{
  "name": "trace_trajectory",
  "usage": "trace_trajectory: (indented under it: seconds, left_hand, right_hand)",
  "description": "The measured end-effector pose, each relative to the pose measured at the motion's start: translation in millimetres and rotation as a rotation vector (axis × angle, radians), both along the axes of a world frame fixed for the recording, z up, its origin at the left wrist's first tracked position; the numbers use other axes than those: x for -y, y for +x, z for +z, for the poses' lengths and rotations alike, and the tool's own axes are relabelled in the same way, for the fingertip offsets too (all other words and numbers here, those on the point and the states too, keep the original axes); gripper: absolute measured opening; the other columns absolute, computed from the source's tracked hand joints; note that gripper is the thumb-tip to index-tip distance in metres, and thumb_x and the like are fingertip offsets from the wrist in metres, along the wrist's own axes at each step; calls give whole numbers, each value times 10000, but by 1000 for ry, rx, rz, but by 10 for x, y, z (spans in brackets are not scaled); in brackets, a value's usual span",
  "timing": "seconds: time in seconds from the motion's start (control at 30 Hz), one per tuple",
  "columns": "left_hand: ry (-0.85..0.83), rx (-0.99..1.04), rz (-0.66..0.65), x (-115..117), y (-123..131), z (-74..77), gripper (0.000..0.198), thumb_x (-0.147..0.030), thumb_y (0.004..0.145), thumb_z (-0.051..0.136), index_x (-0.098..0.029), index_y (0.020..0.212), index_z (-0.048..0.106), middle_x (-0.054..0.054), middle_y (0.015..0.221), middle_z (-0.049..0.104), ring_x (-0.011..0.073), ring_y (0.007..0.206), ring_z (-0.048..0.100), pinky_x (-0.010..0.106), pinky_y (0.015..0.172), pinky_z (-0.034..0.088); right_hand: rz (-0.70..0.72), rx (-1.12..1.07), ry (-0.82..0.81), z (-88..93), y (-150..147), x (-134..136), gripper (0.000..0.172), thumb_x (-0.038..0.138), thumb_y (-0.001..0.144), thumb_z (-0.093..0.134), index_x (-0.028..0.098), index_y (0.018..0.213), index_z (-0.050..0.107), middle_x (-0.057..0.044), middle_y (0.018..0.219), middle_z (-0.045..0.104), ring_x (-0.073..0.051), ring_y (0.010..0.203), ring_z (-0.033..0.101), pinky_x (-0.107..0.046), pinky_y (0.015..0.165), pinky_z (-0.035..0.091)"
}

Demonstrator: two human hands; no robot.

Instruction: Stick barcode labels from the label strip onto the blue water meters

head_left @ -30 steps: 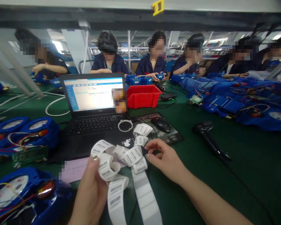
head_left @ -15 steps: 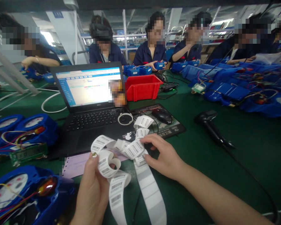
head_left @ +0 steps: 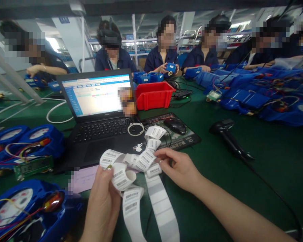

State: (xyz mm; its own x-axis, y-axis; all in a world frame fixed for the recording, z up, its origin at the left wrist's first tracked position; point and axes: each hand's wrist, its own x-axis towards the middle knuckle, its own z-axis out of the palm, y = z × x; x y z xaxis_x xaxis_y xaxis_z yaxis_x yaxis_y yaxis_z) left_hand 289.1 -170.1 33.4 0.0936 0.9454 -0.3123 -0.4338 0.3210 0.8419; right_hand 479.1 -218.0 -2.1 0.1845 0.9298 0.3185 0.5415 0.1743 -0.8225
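Observation:
A long curled strip of white barcode labels (head_left: 132,198) loops between my hands and trails down past the bottom of the view. My left hand (head_left: 103,191) is closed on the strip, its thumb pressed over a curl. At the strip's right side, my right hand (head_left: 180,168) pinches its edge between thumb and fingers. Loops of the strip reach up toward the mouse pad. A pink sheet of paper (head_left: 84,178) lies behind my left hand, partly covered by it.
A laptop (head_left: 98,134) stands open behind the labels, with a red bin (head_left: 155,96), a mouse (head_left: 175,125) and a barcode scanner (head_left: 229,137) to its right. Blue meter housings (head_left: 65,205) with loose wires sit at left, others at far right (head_left: 244,99). Co-workers sit opposite.
My left hand has shifted slightly right with its curls of labels. My right thumb has risen toward the fingertips. Across the table, a co-worker's raised hand has come down.

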Motion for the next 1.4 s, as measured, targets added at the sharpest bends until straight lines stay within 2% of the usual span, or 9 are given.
trace_trajectory:
  seconds: [0.1, 0.3, 0.47, 0.57, 0.67, 0.83, 1.0, 1.17, 1.4]
  left_hand:
    - [78, -134, -52, 0, 6, -19, 441, -270, 691, 690, -219, 1100, 535, -2, 974, 635, 169, 873, 606, 218, 735, 494]
    - [286, -524, 1, 60, -13, -5, 397, -279, 743, 628, -225, 1108, 483, 27, 1074, 589, 190, 1011, 554, 243, 844, 434]
    - [735, -843, 163, 110, -11, 147, 535, -321, 757, 631, -224, 1248, 443, 68, 1335, 403, 243, 1251, 366, 307, 1073, 257]
    - [914, -974, -20, 64, 54, 246, 380, -304, 751, 624, -217, 1118, 585, 74, 1210, 529, 276, 1198, 416, 363, 1104, 202]
    - [881, -1026, -267, -22, 133, 246, 322, -307, 739, 633, -197, 1042, 635, 98, 1063, 605, 309, 1091, 486, 426, 1064, 245]
    - [759, -1104, -444, -96, 203, 163, 421, -333, 782, 601, -170, 1169, 560, 128, 1133, 590, 330, 1091, 489, 452, 986, 299]
    - [689, -1099, -449, -108, 206, 158, 340, -256, 760, 597, -210, 1097, 589, 72, 951, 634, 288, 944, 555, 378, 869, 368]
    - [596, -956, -439, -141, 131, 108, 374, -356, 796, 572, -213, 1138, 524, 45, 885, 627, 205, 760, 588, 261, 619, 414]
    - [604, -1000, -561, -163, 60, 35, 437, -506, 813, 492, -227, 1149, 487, 41, 905, 598, 215, 771, 590, 306, 645, 457]
  right_hand:
    - [53, -38, -74, 14, -7, -2, 324, 158, 787, 482, 201, 1064, 645, -3, 931, 648, -108, 604, 527, -223, 582, 433]
    - [174, -379, -330, 26, -12, -22, 474, 99, 753, 494, 189, 1210, 585, -33, 1083, 609, -55, 497, 476, -164, 467, 401]
    - [184, -370, -308, 40, -5, -24, 491, 33, 712, 486, 175, 1164, 614, -12, 943, 631, -33, 468, 426, -131, 432, 313]
    - [231, -354, -245, 50, -19, -7, 481, 32, 693, 463, 163, 1122, 635, -24, 995, 616, -36, 499, 446, -138, 455, 335]
    - [283, -341, -88, 70, -27, 6, 470, 49, 674, 440, 170, 1074, 655, -39, 1132, 566, -46, 551, 484, -159, 492, 383]
    - [346, -293, 102, 141, -26, 26, 440, 63, 662, 411, 171, 996, 677, -41, 1104, 581, -129, 832, 577, -167, 555, 408]
    - [342, -552, -126, 132, -28, 13, 344, 97, 626, 432, 160, 936, 567, -24, 907, 618, -79, 546, 546, -166, 488, 393]
    - [253, -907, -224, 73, 18, -76, 313, 165, 566, 479, 178, 856, 361, -73, 1055, 614, -72, 457, 550, -147, 431, 338]
    - [189, -1060, -248, 94, 45, -124, 436, 163, 529, 601, 161, 951, 492, -66, 1087, 588, -93, 578, 593, -134, 454, 349]
